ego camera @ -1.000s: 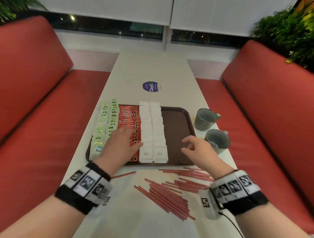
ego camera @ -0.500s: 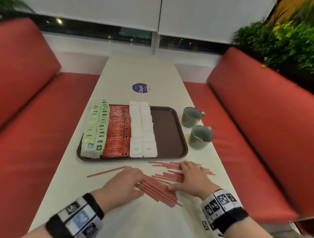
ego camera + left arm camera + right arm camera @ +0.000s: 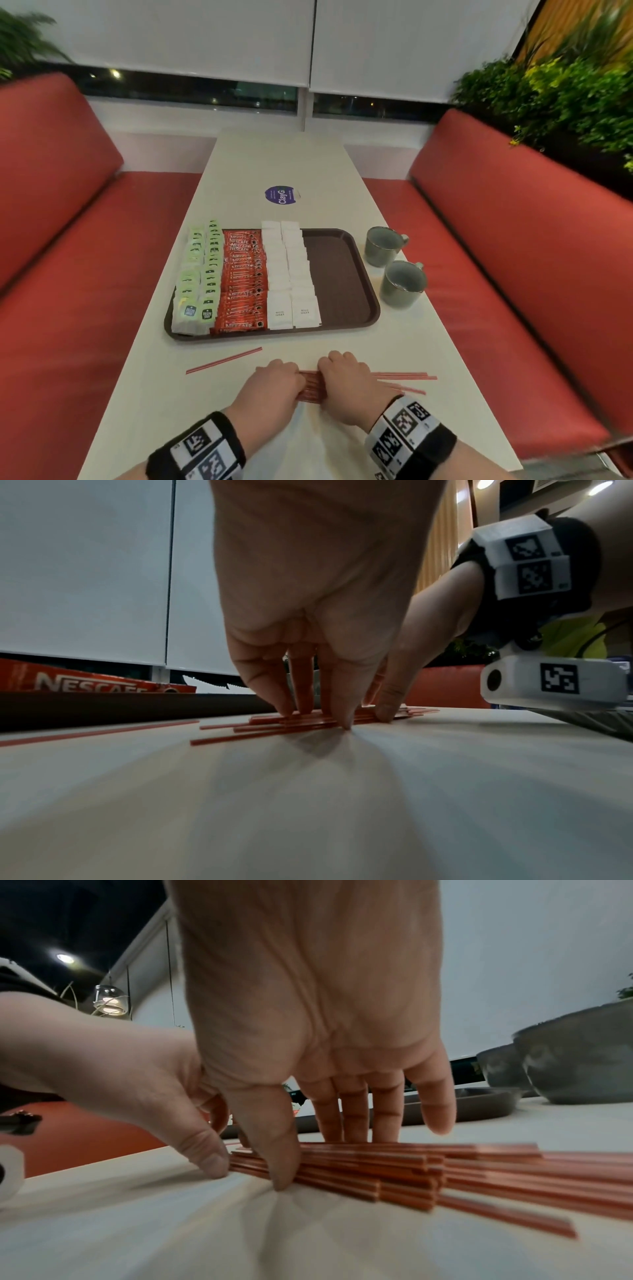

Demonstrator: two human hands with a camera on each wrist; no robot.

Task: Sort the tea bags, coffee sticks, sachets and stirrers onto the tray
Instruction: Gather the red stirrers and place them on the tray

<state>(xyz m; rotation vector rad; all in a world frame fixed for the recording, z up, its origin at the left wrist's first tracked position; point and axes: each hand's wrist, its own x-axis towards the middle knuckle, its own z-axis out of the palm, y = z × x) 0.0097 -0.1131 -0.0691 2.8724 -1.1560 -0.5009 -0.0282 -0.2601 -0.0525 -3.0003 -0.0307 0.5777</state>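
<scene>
The left hand (image 3: 270, 387) and the right hand (image 3: 346, 383) sit side by side on the surface (image 3: 342, 346), just in front of the tray (image 3: 342, 274), both pressing down on the bundle of red stirrers (image 3: 312, 389). In each wrist view the thumb is on the near side of the bundle and the fingers on its far side, so each hand pinches the stirrers between them, fingertips down on the surface. The left hand (image 3: 308, 631) has its fingers (image 3: 301, 685) bunched close together; the right hand (image 3: 318, 1031) has its fingers (image 3: 356, 1112) a little more spread, the little finger lifted clear of the stirrers (image 3: 394, 1172).

The bundle lies flat with its long axis running left to right, parallel to the near edge of the tray. Its ends are uneven: several stirrers stick out past the right hand toward the right, and shorter ends show to the left of the left hand (image 3: 240, 727). 1 loose stirrer (image 3: 224, 359) lies apart from the bundle, between the left hand and the tray, tilted with its right end nearer the tray.

On the tray, from its left side to the right: 2 rows of green tea bags (image 3: 202, 274), red coffee sticks (image 3: 243, 281), then 2 rows of white sugar sachets (image 3: 291, 274). The right part of the tray is bare. Right of the tray stand 2 grey mugs (image 3: 400, 284).
</scene>
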